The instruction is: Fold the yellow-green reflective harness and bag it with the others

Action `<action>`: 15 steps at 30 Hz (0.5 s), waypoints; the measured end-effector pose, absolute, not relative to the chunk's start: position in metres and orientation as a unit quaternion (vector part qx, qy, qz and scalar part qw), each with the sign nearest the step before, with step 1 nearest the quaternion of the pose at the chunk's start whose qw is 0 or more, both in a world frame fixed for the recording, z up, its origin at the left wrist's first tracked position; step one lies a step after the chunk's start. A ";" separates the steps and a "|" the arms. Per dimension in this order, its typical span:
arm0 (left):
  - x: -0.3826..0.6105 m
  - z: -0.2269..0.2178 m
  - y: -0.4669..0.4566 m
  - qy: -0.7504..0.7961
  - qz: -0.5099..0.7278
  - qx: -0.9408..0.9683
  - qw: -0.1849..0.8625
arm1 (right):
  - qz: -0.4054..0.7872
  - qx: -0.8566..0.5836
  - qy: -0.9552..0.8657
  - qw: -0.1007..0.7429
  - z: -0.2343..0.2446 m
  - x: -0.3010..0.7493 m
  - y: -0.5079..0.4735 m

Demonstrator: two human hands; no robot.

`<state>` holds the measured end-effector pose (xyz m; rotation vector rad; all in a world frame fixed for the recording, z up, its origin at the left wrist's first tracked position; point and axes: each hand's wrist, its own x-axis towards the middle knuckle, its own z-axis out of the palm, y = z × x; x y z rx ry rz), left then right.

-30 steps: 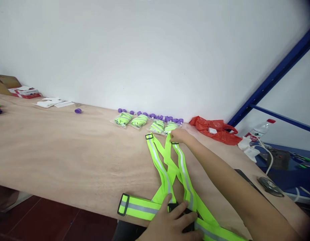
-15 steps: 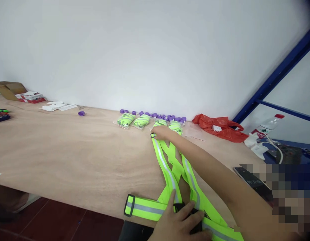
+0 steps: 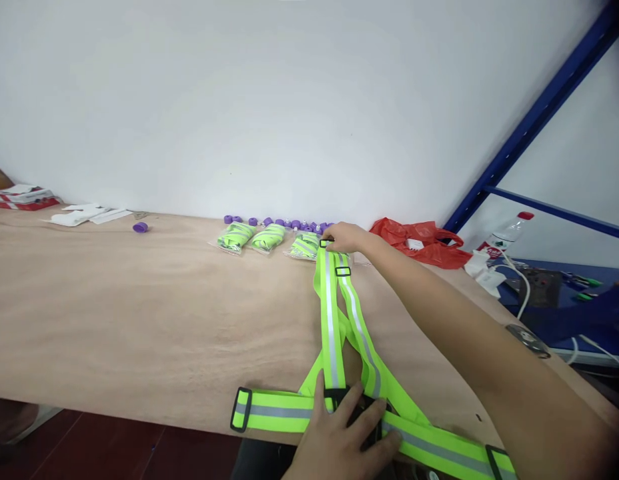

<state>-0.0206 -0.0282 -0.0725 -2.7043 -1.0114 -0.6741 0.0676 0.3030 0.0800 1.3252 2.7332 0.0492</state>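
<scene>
A neon-green reflective strap vest [image 3: 334, 320] lies on the wooden table [image 3: 139, 313], its waist band along the near edge and two shoulder straps running away from me. My left hand [image 3: 339, 433] presses flat, fingers spread, on the black buckle where the straps meet the band. Reaching far across, my right hand [image 3: 342, 237] pinches the far ends of both straps, held side by side.
Several bagged green vests [image 3: 267, 239] and a row of small purple caps [image 3: 274, 221] lie by the white wall. A red plastic bag [image 3: 419, 241], a water bottle [image 3: 504, 239], cables and blue shelving stand right. Papers [image 3: 84, 215] lie far left.
My right hand has drawn the far ends of the two straps together and pulled them farther toward the wall, so they lie nearly parallel. The left hand stays on the buckle.
</scene>
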 end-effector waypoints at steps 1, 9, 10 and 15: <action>-0.019 -0.076 -0.028 -0.342 -0.242 -0.903 0.099 | 0.024 0.440 0.896 0.056 0.073 0.068 0.302; -0.014 -0.097 -0.022 -0.340 -0.271 -0.890 0.141 | 0.047 0.460 0.885 0.057 0.019 0.064 0.293; -0.015 -0.099 -0.021 -0.332 -0.265 -0.894 0.142 | 0.049 0.465 0.882 0.056 0.014 0.064 0.291; -0.013 -0.106 -0.016 -0.329 -0.265 -0.893 0.154 | 0.073 0.476 0.876 0.036 0.007 0.063 0.282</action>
